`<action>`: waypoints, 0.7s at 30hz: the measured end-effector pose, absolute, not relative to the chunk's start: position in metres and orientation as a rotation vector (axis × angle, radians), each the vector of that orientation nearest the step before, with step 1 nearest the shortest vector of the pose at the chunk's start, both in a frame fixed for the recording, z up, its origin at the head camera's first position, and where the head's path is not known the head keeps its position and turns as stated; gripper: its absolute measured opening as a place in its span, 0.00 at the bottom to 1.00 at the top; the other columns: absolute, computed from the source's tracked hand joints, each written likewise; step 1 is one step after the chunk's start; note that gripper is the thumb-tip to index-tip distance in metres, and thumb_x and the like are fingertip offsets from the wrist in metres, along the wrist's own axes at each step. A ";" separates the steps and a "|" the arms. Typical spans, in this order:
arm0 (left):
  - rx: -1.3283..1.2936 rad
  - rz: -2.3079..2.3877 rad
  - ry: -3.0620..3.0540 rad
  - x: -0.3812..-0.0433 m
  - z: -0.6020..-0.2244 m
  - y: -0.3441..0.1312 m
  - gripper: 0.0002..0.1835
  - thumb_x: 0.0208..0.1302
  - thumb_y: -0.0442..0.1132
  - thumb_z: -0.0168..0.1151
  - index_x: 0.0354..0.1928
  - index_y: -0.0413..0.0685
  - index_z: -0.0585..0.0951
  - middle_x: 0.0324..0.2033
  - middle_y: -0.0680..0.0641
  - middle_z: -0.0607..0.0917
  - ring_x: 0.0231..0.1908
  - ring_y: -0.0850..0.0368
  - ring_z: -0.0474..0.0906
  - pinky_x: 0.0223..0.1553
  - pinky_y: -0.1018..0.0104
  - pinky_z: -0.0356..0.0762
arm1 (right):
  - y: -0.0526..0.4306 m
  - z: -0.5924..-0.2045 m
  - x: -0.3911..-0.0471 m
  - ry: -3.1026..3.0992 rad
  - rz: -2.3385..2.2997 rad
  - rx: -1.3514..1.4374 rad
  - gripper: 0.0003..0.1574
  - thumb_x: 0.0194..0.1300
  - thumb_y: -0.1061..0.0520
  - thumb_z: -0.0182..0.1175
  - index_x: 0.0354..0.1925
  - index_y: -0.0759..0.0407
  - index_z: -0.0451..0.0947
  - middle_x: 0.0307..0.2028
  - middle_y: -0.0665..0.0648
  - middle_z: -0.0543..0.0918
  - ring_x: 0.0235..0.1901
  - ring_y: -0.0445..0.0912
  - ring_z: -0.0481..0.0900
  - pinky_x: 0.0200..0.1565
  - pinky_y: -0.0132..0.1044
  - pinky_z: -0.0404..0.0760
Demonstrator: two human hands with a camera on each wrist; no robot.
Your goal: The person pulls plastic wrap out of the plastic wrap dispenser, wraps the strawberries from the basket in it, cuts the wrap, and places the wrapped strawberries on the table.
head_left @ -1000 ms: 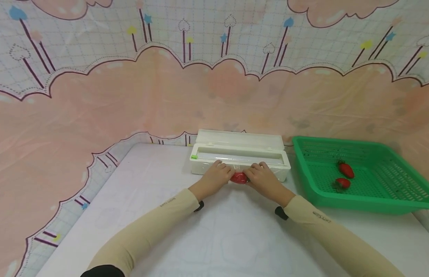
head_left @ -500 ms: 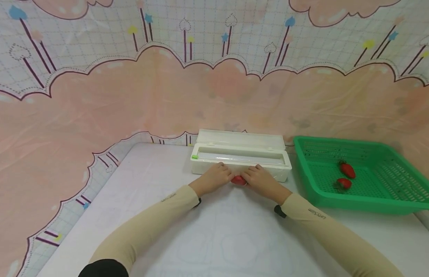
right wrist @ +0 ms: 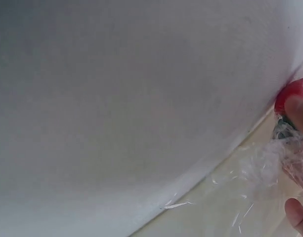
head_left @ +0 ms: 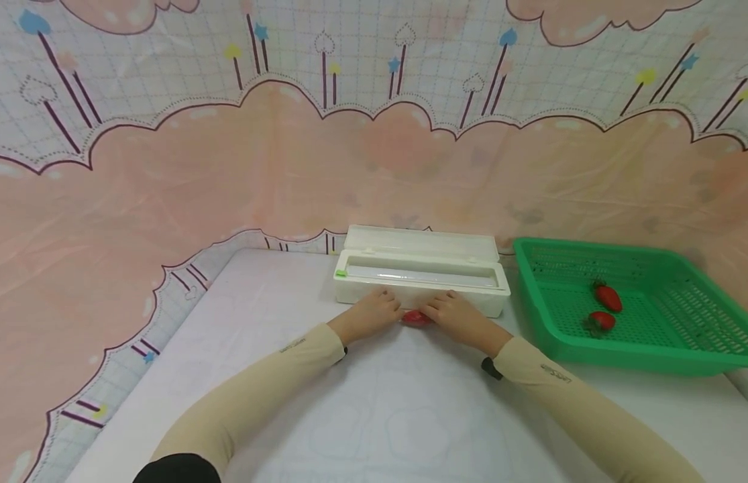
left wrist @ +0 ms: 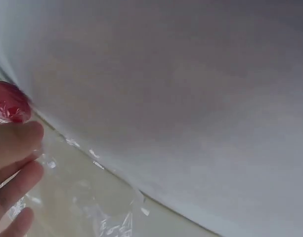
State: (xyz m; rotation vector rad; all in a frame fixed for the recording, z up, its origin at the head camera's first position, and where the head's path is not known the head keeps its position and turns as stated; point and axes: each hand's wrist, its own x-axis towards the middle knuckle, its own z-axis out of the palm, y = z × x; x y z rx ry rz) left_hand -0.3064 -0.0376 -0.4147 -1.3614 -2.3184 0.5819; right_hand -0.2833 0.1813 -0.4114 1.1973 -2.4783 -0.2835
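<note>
Between my two hands a red strawberry (head_left: 416, 318) lies on the white table, right at the front of a cream cling film box (head_left: 422, 301). Clear cling film (left wrist: 114, 224) covers the fruit and spreads over the box's front wall. My left hand (head_left: 374, 314) grips the wrapped fruit from its left end, thumb along it and fingers on the film. From the right, my right hand (head_left: 455, 318) grips the leafy end; its thumb presses the red flesh in the right wrist view. Part of the strawberry is hidden behind the fingers.
The box's lid (head_left: 422, 243) stands raised at the back, with a film roll (head_left: 422, 274) inside. A green plastic basket (head_left: 639, 359) at the right holds two strawberries (head_left: 607, 296). A patterned cloth (head_left: 374, 168) hangs behind the table.
Both hands and the strawberry have shifted slightly nearer to me, rolling the fruit a little. The film stretched up from it is less visible now. The basket and box stay put.
</note>
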 end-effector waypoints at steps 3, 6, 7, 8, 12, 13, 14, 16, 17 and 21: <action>-1.355 0.564 -2.431 -0.303 -0.415 -0.041 0.13 0.64 0.38 0.55 0.50 0.56 0.80 0.42 0.54 0.85 0.45 0.59 0.78 0.51 0.64 0.72 | 0.184 -0.411 -0.282 -2.491 -0.282 1.206 0.23 0.55 0.58 0.66 0.51 0.57 0.77 0.44 0.56 0.84 0.48 0.50 0.80 0.51 0.45 0.77; -1.353 0.505 -2.603 -0.300 -0.416 -0.043 0.17 0.67 0.39 0.52 0.58 0.53 0.76 0.50 0.51 0.83 0.52 0.57 0.77 0.56 0.62 0.71 | 0.185 -0.411 -0.281 -2.507 -0.289 1.216 0.29 0.52 0.55 0.69 0.53 0.57 0.77 0.45 0.55 0.83 0.48 0.50 0.79 0.51 0.45 0.76; -1.350 0.478 -2.657 -0.298 -0.416 -0.043 0.19 0.68 0.39 0.52 0.59 0.52 0.74 0.52 0.50 0.82 0.54 0.56 0.76 0.57 0.61 0.71 | 0.185 -0.410 -0.280 -2.515 -0.290 1.215 0.30 0.51 0.54 0.70 0.54 0.56 0.76 0.46 0.55 0.83 0.48 0.50 0.79 0.51 0.46 0.76; -1.347 0.450 -2.705 -0.298 -0.416 -0.043 0.19 0.69 0.39 0.51 0.61 0.51 0.73 0.54 0.49 0.80 0.56 0.55 0.75 0.59 0.60 0.70 | 0.185 -0.410 -0.280 -2.525 -0.287 1.212 0.31 0.50 0.54 0.71 0.54 0.56 0.76 0.46 0.54 0.83 0.49 0.50 0.78 0.52 0.46 0.76; -1.329 0.344 -2.782 -0.295 -0.416 -0.045 0.20 0.69 0.39 0.50 0.63 0.50 0.71 0.55 0.47 0.79 0.56 0.54 0.76 0.59 0.59 0.71 | 0.186 -0.409 -0.278 -2.562 -0.286 1.190 0.33 0.50 0.51 0.71 0.55 0.56 0.76 0.48 0.55 0.82 0.50 0.51 0.78 0.52 0.47 0.75; -1.329 0.311 -2.781 -0.295 -0.416 -0.047 0.20 0.69 0.39 0.51 0.62 0.50 0.71 0.54 0.48 0.80 0.55 0.55 0.77 0.58 0.59 0.72 | 0.186 -0.410 -0.278 -2.573 -0.286 1.186 0.33 0.50 0.51 0.71 0.55 0.56 0.76 0.48 0.55 0.82 0.50 0.51 0.77 0.52 0.47 0.75; -1.334 0.276 -2.770 -0.295 -0.416 -0.049 0.20 0.69 0.39 0.51 0.62 0.50 0.72 0.53 0.48 0.80 0.53 0.55 0.78 0.56 0.60 0.73 | 0.186 -0.410 -0.277 -2.582 -0.290 1.182 0.33 0.51 0.50 0.70 0.55 0.55 0.75 0.48 0.55 0.82 0.51 0.51 0.77 0.53 0.47 0.75; -1.348 0.185 -2.745 -0.294 -0.415 -0.056 0.19 0.67 0.39 0.54 0.59 0.49 0.74 0.49 0.48 0.81 0.49 0.55 0.79 0.53 0.61 0.75 | 0.186 -0.411 -0.276 -2.600 -0.288 1.180 0.33 0.52 0.49 0.70 0.55 0.55 0.75 0.49 0.55 0.81 0.51 0.51 0.76 0.54 0.48 0.75; -1.351 0.141 -2.729 -0.294 -0.413 -0.060 0.18 0.65 0.38 0.56 0.57 0.49 0.75 0.48 0.48 0.81 0.47 0.55 0.80 0.52 0.62 0.76 | 0.186 -0.411 -0.276 -2.598 -0.294 1.182 0.32 0.52 0.48 0.69 0.55 0.55 0.75 0.49 0.55 0.81 0.51 0.51 0.76 0.54 0.47 0.75; -1.305 0.010 -2.678 -0.295 -0.402 -0.080 0.15 0.61 0.39 0.61 0.51 0.47 0.79 0.44 0.47 0.81 0.44 0.53 0.79 0.50 0.61 0.76 | 0.186 -0.407 -0.275 -2.539 -0.279 1.194 0.31 0.51 0.48 0.70 0.53 0.56 0.76 0.44 0.55 0.82 0.47 0.50 0.78 0.51 0.48 0.76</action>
